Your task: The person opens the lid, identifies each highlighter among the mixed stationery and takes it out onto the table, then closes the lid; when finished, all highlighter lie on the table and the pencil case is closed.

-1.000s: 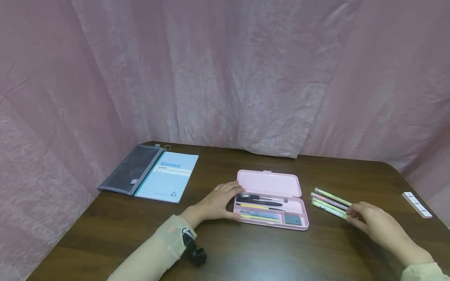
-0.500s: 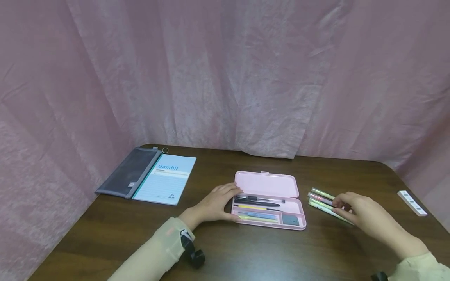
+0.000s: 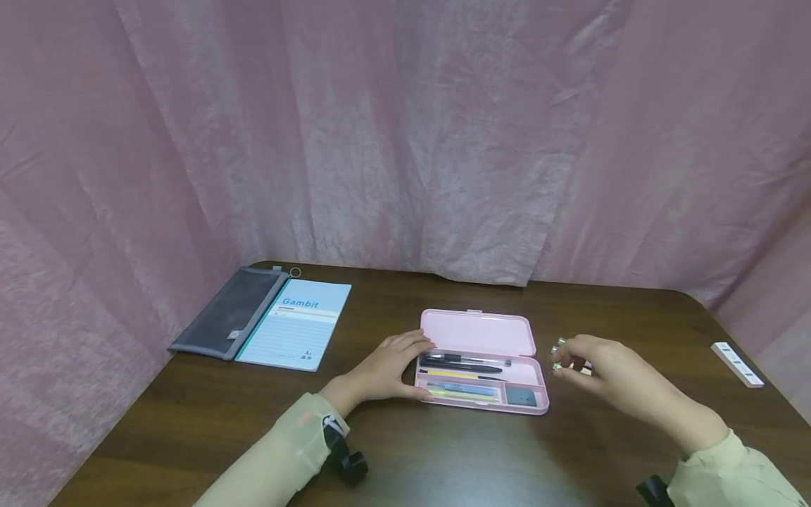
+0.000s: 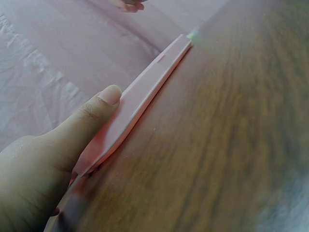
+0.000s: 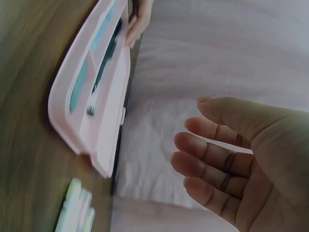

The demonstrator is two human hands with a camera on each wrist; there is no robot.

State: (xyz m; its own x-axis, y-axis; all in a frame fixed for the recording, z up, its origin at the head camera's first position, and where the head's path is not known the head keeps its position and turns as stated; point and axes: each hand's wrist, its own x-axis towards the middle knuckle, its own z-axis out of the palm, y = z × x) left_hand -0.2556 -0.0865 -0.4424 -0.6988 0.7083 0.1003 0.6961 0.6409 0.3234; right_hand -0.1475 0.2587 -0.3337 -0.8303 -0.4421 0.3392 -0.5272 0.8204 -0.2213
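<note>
My left hand (image 3: pixel 380 373) holds the left end of an open pink pencil case (image 3: pixel 478 332), its thumb (image 4: pixel 108 96) against the near wall. Inside the case lie black pens (image 3: pixel 465 366), a slim yellow-and-black stick (image 3: pixel 461 374), blue and yellow-green sticks (image 3: pixel 465 389), and a grey-blue block (image 3: pixel 521 396) in a small compartment. To the right of the case, my right hand (image 3: pixel 608 370) hovers with bent, spread fingers over a group of pale green and pink pens (image 5: pixel 75 210). In the right wrist view nothing is between those fingers. In the head view the hand mostly hides these pens.
On the left of the brown table (image 3: pixel 481 458) lie a dark mesh zip pouch (image 3: pixel 231 310) and a light blue notebook (image 3: pixel 294 324). A small white strip with dark marks (image 3: pixel 737 364) lies near the right edge. Pink curtains (image 3: pixel 380 141) hang behind the table.
My right hand has moved left along the loose pens, from their right ends to over their left ends. My left hand stays on the pencil case. The head view has shifted slightly.
</note>
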